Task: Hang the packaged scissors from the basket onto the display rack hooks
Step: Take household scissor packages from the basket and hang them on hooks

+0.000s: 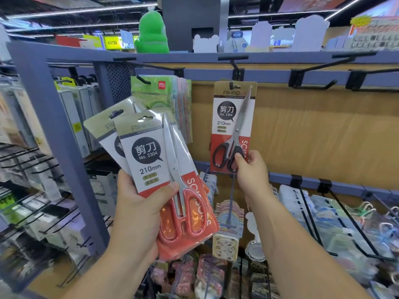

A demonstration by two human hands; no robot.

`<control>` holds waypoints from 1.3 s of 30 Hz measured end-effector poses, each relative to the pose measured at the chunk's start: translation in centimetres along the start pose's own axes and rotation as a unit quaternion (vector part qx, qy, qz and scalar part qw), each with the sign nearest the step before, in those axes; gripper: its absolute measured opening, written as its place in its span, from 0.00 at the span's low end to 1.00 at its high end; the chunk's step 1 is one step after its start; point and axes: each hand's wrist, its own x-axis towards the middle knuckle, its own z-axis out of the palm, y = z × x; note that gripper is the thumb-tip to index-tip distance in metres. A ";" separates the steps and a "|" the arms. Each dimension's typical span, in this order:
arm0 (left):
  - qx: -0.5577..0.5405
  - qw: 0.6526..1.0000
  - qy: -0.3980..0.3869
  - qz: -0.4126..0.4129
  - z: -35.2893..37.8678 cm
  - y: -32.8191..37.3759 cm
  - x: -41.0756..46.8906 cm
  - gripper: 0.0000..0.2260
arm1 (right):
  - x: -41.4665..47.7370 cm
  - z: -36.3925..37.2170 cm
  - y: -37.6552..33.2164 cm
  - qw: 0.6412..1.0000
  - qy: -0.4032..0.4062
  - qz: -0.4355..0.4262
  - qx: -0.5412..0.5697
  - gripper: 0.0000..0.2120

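Left hand grips scissor packs; right hand beneath, pinching hanging pack.

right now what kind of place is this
Probably a stationery shop aisle: a blue display rack with black hooks, red-handled scissors packs in the left hand, a black-handled pack pinched by the right hand.

Right hooks free (two); green packs crowd left side.

Strip lights glow overhead — tan backboard (blue-framed).
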 end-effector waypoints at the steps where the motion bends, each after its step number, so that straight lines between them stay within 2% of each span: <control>1: -0.001 1.000 -0.001 -0.003 0.1 0.0 0.0 0.22 | 0.6 0.3 0.0 1.000 -0.005 0.005 -0.006 0.09; 7: -0.016 0.999 -0.029 -0.015 0.4 0.0 0.3 0.23 | 2.7 0.9 -0.6 0.998 -0.034 0.047 -0.034 0.07; 13: -0.034 0.997 -0.061 -0.027 0.7 0.0 0.4 0.25 | 0.8 -0.5 -1.1 0.997 -0.025 0.060 -0.033 0.21; 16: -0.040 0.996 -0.072 -0.031 0.8 -0.2 0.3 0.26 | -2.1 -1.6 -2.2 0.999 -0.003 0.019 -0.031 0.20; 19: -0.040 0.995 -0.080 -0.034 1.0 -0.3 0.1 0.28 | -6.9 -2.6 -4.1 0.995 -0.090 -0.015 0.031 0.13; 20: -0.042 0.995 -0.080 -0.034 1.1 -0.4 0.0 0.29 | -8.6 -2.8 -4.5 0.989 -0.139 -0.022 0.050 0.16; 22: -0.042 0.995 -0.080 -0.030 1.5 -0.7 0.0 0.27 | -11.5 -2.9 -5.1 0.971 -0.231 -0.034 0.056 0.30; 24: -0.047 0.995 -0.080 -0.035 1.9 -0.9 -0.2 0.26 | -13.2 -2.8 -4.9 0.959 -0.276 -0.037 0.047 0.42; 26: -0.057 0.994 -0.082 -0.044 2.3 -1.1 -0.5 0.25 | -13.7 -3.0 -4.6 0.962 -0.261 -0.038 0.064 0.44; 30: -0.082 0.993 -0.071 -0.055 3.0 -1.3 -0.9 0.27 | -13.9 -3.3 -4.3 0.970 -0.213 -0.036 0.110 0.37; 35: -0.126 0.985 -0.033 -0.114 3.3 -1.9 -1.5 0.14 | -13.9 -3.6 -3.8 0.979 -0.158 -0.035 0.127 0.28; 39: -0.132 0.979 -0.007 -0.154 3.3 -2.2 -2.1 0.09 | -13.8 -3.7 -3.7 0.975 -0.132 -0.021 0.179 0.30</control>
